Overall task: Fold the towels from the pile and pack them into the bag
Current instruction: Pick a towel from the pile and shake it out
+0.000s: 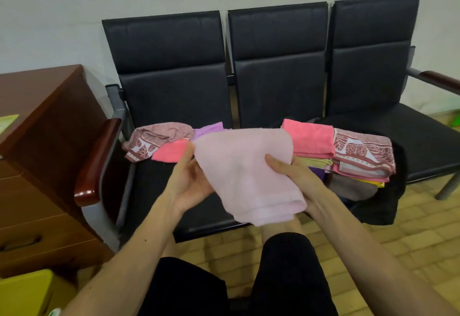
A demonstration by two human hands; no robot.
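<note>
The left hand (189, 179) and right hand (296, 174) each grasp a folded pale pink towel (246, 171), fingers curled round its sides, above the black seat (151, 188), between the loose pile (159, 141) and the folded stack (348, 156).

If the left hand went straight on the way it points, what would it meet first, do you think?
Likely the crumpled coral towel just beyond it; the left hand, holding the light pink towel, aims toward it. Depth is unclear, so it might pass above.
</note>
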